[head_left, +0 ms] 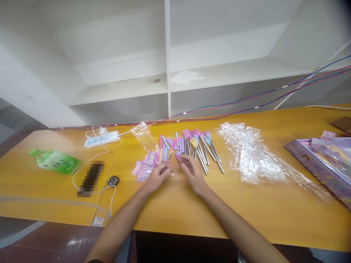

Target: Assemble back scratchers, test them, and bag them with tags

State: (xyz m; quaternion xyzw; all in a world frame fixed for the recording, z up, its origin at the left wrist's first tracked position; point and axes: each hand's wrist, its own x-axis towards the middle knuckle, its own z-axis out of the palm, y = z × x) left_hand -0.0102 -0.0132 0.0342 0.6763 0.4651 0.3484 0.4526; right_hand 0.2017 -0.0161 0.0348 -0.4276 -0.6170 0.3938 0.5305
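Note:
My left hand [159,176] is closed around the lower end of a pink back scratcher [174,143], whose hand-shaped head points away from me. Clear film shows around these fingers; whether it encloses the scratcher I cannot tell. Between the fingertips of my right hand [191,172] is a short pink tube [177,156]. Behind both hands lie several loose pink, blue, purple and yellow tubes [181,145]. Purple printed cards [143,168] are heaped left of my left hand. Just beyond my right hand, several back scratchers [201,146] with coloured heads and metal rods lie in a pile.
A heap of clear plastic bags [246,153] spreads at the right, with another clear bag [145,135] behind the cards. Far right is a purple box [315,160]. A power strip [102,139], green bottle [56,160] and black earphone case [113,180] occupy the left.

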